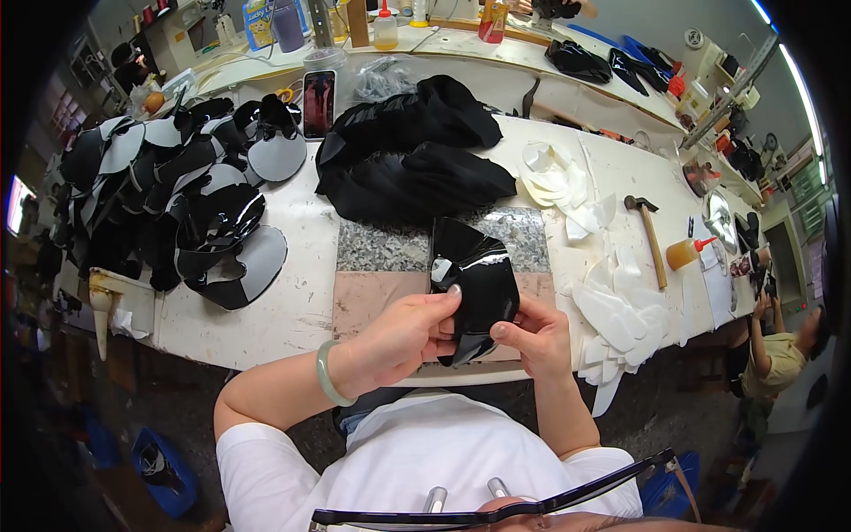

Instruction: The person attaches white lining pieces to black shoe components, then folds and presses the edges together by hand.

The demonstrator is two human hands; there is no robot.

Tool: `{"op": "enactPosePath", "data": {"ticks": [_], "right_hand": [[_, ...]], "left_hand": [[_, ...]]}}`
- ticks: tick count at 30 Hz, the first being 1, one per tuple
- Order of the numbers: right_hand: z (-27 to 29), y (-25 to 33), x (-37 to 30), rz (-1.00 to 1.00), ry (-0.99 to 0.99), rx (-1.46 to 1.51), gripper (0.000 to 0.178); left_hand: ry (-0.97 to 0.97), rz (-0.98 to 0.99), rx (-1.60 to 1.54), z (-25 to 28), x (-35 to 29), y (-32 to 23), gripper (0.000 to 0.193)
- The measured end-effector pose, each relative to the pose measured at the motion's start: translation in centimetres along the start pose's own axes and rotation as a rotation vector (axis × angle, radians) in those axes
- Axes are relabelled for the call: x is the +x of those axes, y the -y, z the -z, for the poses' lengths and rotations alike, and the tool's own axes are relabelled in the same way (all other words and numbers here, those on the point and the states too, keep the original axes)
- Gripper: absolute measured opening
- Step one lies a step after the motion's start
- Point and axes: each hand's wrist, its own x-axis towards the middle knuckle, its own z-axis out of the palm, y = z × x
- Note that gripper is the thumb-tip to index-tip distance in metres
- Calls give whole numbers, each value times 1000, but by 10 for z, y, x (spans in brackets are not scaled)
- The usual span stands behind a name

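Between my two hands is a glossy black shoe upper piece, held over the pink-and-granite work slab. My left hand, below a pale green bangle, pinches its left edge with thumb and fingers. At its lower right edge my right hand grips with the thumb on top. Just beyond lies a heap of black fabric pieces. A glossy black upper with a grey lining rests to the left, beside a large pile of similar uppers.
White shaped inserts lie in stacks at the right. A hammer and a red-tipped glue bottle are near them. A phone leans at the back. Another person is at the far right.
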Motion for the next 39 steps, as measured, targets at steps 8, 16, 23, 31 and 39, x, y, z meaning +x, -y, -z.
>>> {"op": "enactPosePath", "data": {"ticks": [8, 16, 23, 31, 39], "right_hand": [[-4, 0, -3, 29, 0, -50, 41], [-2, -8, -10, -133, 12, 22, 42], [-6, -14, -18, -217, 53, 101, 43], [-19, -19, -16, -96, 123, 109, 48], [-32, -7, 0, 73, 207, 151, 42]], "left_hand": [[155, -214, 209, 9, 0, 25, 35], [147, -216, 170, 16, -1, 35, 43], [156, -228, 133, 23, -8, 50, 51], [113, -299, 137, 27, -27, 48, 45], [137, -464, 312, 30, -40, 30, 44]]}}
